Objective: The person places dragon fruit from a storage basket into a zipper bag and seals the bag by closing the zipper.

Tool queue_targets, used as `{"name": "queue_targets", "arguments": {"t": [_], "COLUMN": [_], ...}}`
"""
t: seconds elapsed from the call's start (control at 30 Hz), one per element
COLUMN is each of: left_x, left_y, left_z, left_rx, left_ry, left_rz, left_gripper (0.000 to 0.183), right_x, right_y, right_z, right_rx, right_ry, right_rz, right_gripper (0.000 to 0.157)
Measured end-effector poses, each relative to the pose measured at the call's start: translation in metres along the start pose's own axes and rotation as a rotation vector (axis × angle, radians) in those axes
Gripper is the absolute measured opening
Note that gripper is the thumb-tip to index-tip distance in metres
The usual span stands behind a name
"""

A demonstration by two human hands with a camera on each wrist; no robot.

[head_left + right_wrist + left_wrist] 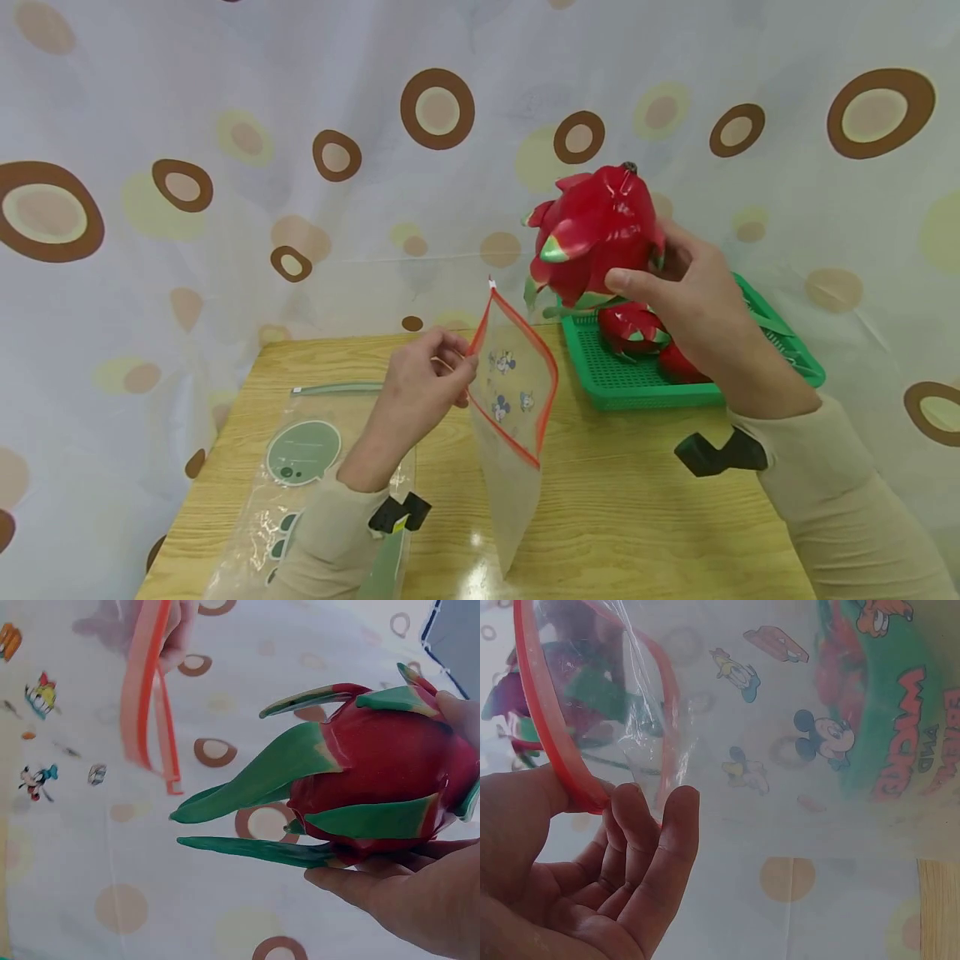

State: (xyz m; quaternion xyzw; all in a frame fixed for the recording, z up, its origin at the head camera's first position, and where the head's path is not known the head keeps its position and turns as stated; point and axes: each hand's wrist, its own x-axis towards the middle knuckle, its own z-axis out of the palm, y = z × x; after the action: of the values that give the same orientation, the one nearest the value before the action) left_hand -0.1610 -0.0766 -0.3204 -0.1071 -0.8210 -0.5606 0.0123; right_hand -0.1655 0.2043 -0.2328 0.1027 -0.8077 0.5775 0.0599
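Note:
My left hand (427,375) pinches the red zip edge of a clear cartoon-printed zip bag (510,483), whose mouth gapes upward. In the left wrist view the thumb and fingertips meet on that red edge (551,727). Up and to the right of the bag's mouth, my right hand (693,300) holds a red dragon fruit (600,233) with green-tipped scales. Its thumb lies along the near side, and most other fingers are hidden behind the fruit. The right wrist view shows the dragon fruit (382,765) apart from the bag, its long green scales pointing towards it.
A green plastic basket (652,398) with more dragon fruit (633,327) stands at the back right, under the right forearm. Another clear zip bag (303,450) with green prints lies flat on the wooden table (645,508) at left. A dotted curtain (360,225) hangs behind.

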Motion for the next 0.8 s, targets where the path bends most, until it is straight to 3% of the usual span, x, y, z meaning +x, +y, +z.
{"name": "queue_targets", "arguments": {"t": [0.2,0.3,0.37,0.5,0.8], "left_x": [0.000,0.001,0.001,0.001,0.001], "left_y": [0.001,0.001,0.002,0.001,0.000], "left_z": [0.000,0.000,0.000,0.000,-0.001], "left_rx": [-0.006,-0.004,0.001,0.006,-0.010], "left_ry": [-0.004,-0.005,-0.005,-0.001,0.002], "left_rz": [-0.006,-0.008,-0.009,-0.016,-0.026], "left_gripper": [0.009,0.010,0.010,0.009,0.009], "right_x": [-0.009,-0.011,-0.011,-0.011,-0.011], "right_y": [-0.011,-0.010,-0.008,-0.004,0.007], "right_z": [0.005,0.010,0.012,0.016,0.022], "right_rx": [0.085,0.114,0.191,0.359,0.268], "right_ry": [-0.021,-0.051,-0.093,-0.177,-0.221], "right_rz": [-0.085,-0.101,-0.095,-0.036,0.120], "right_gripper": [0.065,0.058,0.055,0.052,0.066]}}
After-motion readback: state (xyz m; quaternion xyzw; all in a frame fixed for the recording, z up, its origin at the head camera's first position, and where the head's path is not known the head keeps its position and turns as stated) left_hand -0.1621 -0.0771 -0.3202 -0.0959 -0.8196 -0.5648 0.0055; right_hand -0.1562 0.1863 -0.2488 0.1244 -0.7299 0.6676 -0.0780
